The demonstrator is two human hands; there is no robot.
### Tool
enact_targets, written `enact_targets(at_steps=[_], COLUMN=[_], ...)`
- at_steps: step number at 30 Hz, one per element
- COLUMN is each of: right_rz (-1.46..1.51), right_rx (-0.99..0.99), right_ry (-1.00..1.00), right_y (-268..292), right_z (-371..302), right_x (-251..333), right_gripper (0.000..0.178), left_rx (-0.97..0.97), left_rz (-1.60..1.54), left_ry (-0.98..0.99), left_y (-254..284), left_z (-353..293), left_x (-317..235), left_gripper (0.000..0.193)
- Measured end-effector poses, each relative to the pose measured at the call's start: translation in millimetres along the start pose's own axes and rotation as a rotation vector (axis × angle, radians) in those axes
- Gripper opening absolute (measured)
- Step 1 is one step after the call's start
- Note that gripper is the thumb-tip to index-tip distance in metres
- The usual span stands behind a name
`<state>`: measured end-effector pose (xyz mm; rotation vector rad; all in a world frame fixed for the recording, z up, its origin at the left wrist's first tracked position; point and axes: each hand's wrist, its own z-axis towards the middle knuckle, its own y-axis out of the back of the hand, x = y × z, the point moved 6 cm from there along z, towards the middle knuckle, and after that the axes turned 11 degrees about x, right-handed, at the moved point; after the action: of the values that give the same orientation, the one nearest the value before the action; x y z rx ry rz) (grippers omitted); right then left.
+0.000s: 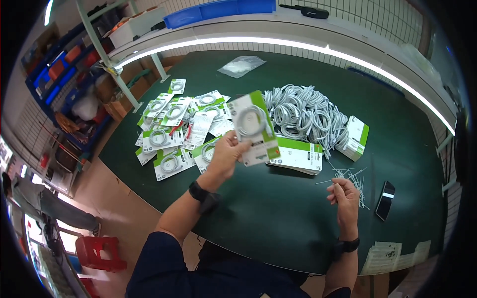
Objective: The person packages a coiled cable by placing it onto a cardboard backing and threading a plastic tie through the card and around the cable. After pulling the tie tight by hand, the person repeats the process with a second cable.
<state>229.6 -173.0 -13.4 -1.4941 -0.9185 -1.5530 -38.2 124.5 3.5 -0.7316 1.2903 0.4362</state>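
Left hand [224, 155] lifts green-and-white card with coiled grey cable [253, 127] above dark green bench [278, 208], fingers grasping its lower edge — face tilted toward view. Right hand [344, 194] pinches thin white tie [332, 181] beside loose tie pile [354, 180], within reach.

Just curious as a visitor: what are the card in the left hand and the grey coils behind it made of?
The card looks like glossy printed cardboard, flat and stiff, white and green. The coiled cables look plastic-sheathed, matte light grey, bending softly. The left hand holds the card.
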Motion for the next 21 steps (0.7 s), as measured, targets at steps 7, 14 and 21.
enact_targets(at_steps=[7, 14, 21], right_rz=[-0.015, -0.069, -0.106], right_rx=[0.011, 0.105, 0.1], right_ry=[-0.084, -0.087, -0.059], right_y=[-7.5, -10.5, -10.2], right_z=[0.9, 4.2, 2.0], right_x=[1.0, -7.4, -4.1], right_gripper=[0.019, 0.02, 0.018], left_rx=[-0.329, -0.03, 0.183], left_rz=[-0.411, 0.04, 1.451], left_ry=[-0.127, 0.17, -0.368], left_y=[136.7, 53.0, -36.4], left_z=[48.3, 55.3, 80.0], left_x=[-38.4, 31.9, 21.5], left_gripper=[0.038, 0.038, 0.038])
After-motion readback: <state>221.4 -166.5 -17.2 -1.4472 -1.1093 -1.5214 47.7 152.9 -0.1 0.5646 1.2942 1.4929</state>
